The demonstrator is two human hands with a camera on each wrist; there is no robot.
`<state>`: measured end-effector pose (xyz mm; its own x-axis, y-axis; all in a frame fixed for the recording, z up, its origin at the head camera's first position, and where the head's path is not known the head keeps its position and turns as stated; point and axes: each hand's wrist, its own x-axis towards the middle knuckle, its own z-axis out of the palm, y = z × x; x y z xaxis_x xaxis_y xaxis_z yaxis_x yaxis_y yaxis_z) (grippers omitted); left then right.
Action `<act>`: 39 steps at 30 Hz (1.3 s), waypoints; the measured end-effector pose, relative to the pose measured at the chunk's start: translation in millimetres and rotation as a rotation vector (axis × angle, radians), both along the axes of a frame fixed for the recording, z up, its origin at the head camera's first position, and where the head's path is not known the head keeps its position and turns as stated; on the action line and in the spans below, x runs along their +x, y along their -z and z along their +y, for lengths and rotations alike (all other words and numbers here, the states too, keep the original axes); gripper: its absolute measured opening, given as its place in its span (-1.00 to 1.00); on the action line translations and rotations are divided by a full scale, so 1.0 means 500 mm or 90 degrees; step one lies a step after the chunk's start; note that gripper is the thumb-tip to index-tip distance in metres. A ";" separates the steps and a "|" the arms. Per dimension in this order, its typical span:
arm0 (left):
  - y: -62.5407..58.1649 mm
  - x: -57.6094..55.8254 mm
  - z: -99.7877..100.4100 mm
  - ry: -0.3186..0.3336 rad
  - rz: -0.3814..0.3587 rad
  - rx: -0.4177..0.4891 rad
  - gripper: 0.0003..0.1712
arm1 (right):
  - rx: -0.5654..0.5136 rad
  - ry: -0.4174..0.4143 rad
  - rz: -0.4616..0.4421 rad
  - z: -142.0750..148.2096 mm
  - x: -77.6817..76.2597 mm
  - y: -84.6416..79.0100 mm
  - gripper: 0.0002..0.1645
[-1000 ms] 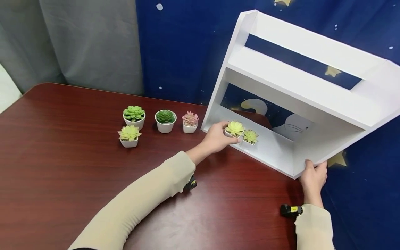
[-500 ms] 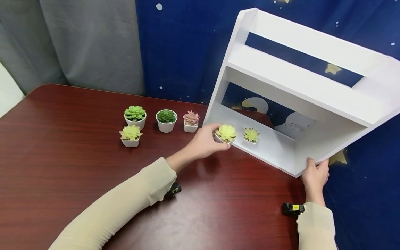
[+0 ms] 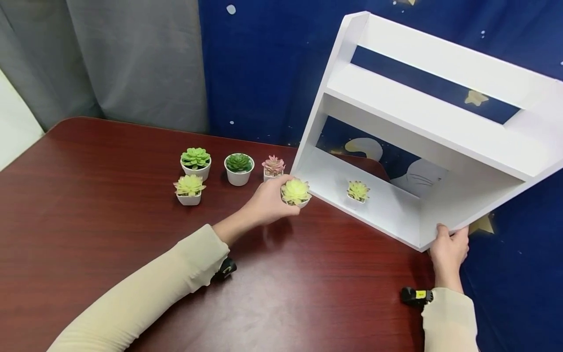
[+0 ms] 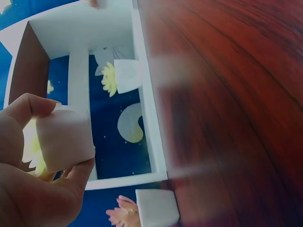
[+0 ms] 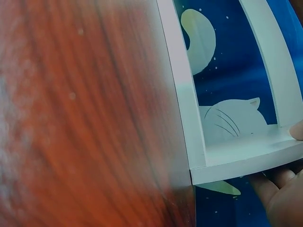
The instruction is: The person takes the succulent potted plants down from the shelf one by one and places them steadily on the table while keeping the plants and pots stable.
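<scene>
My left hand (image 3: pixel 271 202) grips a yellow-green succulent in a white pot (image 3: pixel 295 192), held just left of the white shelf unit's (image 3: pixel 378 215) lower front edge. In the left wrist view thumb and fingers pinch the white pot (image 4: pixel 66 139) from both sides. My right hand (image 3: pixel 448 249) holds the right side panel of the shelf near its bottom corner, the thumb inside and the fingers beneath, as the right wrist view also shows. One small yellow-green potted succulent (image 3: pixel 358 191) stands on the lower shelf. A pink succulent (image 3: pixel 273 166) is partly hidden behind my left hand.
On the reddish-brown table (image 3: pixel 110 234), a bright green succulent (image 3: pixel 195 159), a dark green one (image 3: pixel 239 168) and a yellow-green one (image 3: pixel 189 189) stand at the left. Behind are a grey curtain (image 3: pixel 149 63) and a blue patterned cloth (image 3: pixel 255 63).
My left hand has drawn the yellow-green succulent leftward off the lower shelf, away from the small one standing there. My right hand keeps its hold on the shelf.
</scene>
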<state>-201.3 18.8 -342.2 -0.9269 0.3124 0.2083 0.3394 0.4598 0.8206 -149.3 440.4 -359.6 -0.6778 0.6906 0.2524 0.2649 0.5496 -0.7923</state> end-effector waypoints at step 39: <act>0.039 -0.049 -0.217 0.009 -0.155 -0.151 -0.22 | -0.007 0.001 -0.018 0.007 -0.003 0.006 -0.36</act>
<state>-225.8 -89.8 -361.6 -0.9357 0.3388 -0.0985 0.1546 0.6446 0.7487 -150.8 443.7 -362.6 -0.6835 0.6943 0.2253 0.2884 0.5404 -0.7904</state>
